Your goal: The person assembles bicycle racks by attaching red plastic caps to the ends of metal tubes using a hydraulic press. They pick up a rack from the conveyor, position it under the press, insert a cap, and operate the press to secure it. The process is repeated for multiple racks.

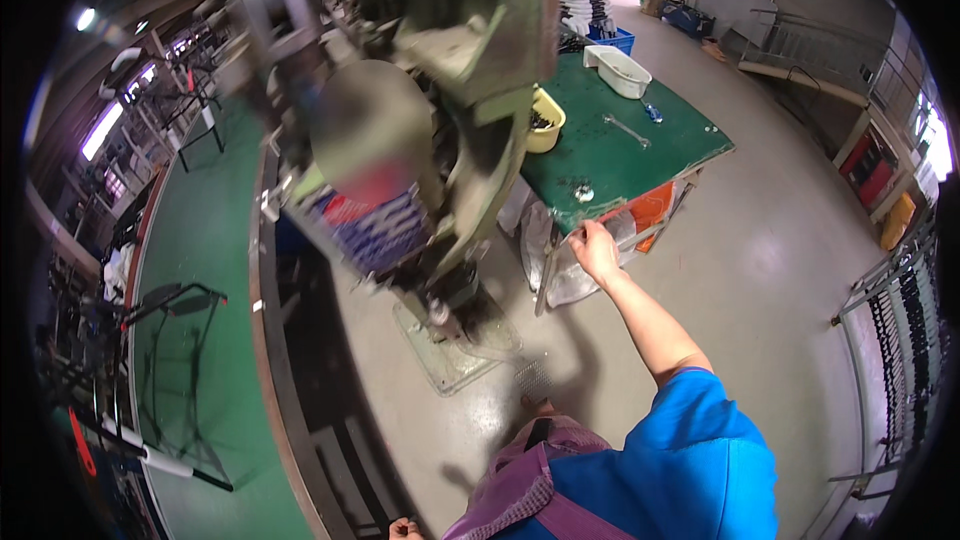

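Where the green tabletop looks worn, at its near edge, the right hand curls, its grip, like the left hand's, unclear.

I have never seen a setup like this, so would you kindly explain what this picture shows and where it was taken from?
This is a person, not a robot, working bare-handed. A wide fisheye camera on the head took the picture, looking down, so straight edges bend. The right hand is at the near edge of a green-topped table, fingers curled; I cannot tell whether it holds anything. The left hand barely shows at the lower edge. On the table are a wrench, a yellow tub of small dark pieces and a white tub. A large machine, partly blurred, stands left of the table.
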A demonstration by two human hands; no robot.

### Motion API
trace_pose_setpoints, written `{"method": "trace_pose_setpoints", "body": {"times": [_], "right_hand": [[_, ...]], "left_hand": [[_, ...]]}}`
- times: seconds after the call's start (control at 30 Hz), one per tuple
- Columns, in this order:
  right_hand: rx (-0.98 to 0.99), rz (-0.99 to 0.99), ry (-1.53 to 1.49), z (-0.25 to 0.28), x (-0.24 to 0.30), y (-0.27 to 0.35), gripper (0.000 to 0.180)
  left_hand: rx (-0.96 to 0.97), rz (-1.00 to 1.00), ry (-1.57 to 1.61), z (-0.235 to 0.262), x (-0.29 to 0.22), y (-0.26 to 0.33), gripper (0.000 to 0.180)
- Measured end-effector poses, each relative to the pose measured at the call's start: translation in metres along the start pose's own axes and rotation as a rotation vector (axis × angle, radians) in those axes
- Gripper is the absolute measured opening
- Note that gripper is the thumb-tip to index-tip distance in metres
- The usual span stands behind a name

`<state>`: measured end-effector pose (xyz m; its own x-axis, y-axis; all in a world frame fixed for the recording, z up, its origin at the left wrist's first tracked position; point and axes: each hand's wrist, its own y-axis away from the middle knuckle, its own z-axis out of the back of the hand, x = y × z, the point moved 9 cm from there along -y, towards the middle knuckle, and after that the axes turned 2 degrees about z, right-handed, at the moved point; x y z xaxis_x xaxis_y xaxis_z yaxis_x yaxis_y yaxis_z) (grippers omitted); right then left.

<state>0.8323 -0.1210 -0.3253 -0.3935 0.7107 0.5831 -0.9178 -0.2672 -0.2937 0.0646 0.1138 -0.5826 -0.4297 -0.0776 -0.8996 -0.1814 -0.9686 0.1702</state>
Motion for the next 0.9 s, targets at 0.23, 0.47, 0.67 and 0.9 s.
{"method": "trace_pose_setpoints", "body": {"times": [0.23,0.47,0.67,0.9], "right_hand": [[-0.079,0.381,0.188,-0.034,0.016,-0.107,0.031],[0.139,0.598,0.332,-0.072,0.005,-0.143,0.020],[0.161,0.686,0.275,-0.061,-0.007,-0.142,0.014],[0.248,0.425,0.269,-0.065,-0.026,-0.165,0.009]], "left_hand": [[0.239,-0.069,-0.208,-0.131,-0.187,-0.022,0.010],[0.298,-0.170,-0.358,-0.190,-0.227,-0.041,0.009],[0.390,0.009,-0.269,-0.210,-0.154,-0.041,0.022],[0.447,0.016,-0.370,-0.213,-0.152,-0.061,0.026]]}}
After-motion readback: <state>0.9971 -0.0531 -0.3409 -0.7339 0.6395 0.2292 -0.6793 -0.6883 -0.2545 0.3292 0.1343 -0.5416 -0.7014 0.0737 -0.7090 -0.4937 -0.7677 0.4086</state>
